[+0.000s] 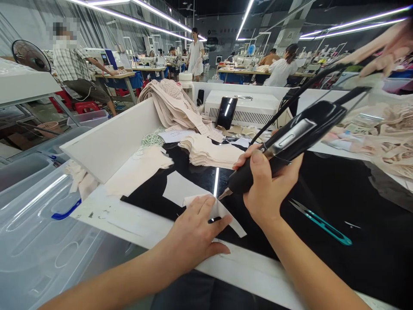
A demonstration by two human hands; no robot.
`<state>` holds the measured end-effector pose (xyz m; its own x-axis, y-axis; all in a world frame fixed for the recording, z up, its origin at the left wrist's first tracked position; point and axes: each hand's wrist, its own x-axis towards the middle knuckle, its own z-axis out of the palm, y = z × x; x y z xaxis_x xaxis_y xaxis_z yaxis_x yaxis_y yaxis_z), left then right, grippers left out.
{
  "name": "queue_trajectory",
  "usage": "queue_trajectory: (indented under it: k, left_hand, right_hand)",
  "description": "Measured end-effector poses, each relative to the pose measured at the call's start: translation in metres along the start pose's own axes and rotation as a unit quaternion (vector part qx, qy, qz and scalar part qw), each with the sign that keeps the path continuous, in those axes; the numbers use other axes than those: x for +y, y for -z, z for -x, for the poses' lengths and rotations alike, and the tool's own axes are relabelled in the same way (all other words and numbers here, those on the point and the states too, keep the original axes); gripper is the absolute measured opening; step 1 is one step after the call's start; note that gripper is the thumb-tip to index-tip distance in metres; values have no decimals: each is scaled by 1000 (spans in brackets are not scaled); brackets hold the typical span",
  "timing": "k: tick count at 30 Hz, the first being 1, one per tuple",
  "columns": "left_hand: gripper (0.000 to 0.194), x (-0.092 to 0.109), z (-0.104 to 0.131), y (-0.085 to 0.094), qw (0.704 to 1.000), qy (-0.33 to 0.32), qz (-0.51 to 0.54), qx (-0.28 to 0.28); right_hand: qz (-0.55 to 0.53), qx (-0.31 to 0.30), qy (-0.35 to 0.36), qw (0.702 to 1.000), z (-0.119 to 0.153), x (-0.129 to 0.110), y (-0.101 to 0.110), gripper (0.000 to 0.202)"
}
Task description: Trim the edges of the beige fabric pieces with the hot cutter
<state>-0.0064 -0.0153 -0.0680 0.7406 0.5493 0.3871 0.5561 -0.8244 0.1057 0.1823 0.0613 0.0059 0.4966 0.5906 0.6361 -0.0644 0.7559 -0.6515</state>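
Note:
My left hand (198, 230) lies flat with fingers stretched, its fingertips on a small cream fabric piece (190, 200). Under that fabric is a curved white pattern piece (177, 187) on the glossy black mat (325, 185). My right hand (269, 187) is wrapped round a black hand-held tool (300, 125) with a silver lever and a cable. Its pointed metal tip (225, 193) is by my left fingertips, at the fabric's edge; whether it touches cannot be made out. Teal thread snips (322, 223) lie on the mat to the right.
Layered cream fabric pieces (213, 150) lie beyond my hands, with more cream pieces (142, 170) at left. Behind stand a phone (226, 113) and a white vented box (258, 101). A white board (109, 142) edges the left side. Another person's hand (383, 47) reaches in at upper right.

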Motion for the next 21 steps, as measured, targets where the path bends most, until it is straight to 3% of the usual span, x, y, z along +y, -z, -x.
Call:
queue_trajectory:
  k: [9,15,18,21]
  left_hand:
    - [82,2,-2,2,1000,2,8,-8]
    - [38,-22,-1,26,998,29,39,-38]
    - [53,-39,4,36,996,35,11,-86]
    - [59,-42,4,43,989,56,-50,-125]
  right_hand:
    - [19,-10,-3,1000,2,5,2,49]
    - [1,-18,-9,1000,-4,4,2,53]
    - [3,-14,-1,1000,-10,-3,3,50]
    - [-2,4,-2,1000,-13,-14,6,46]
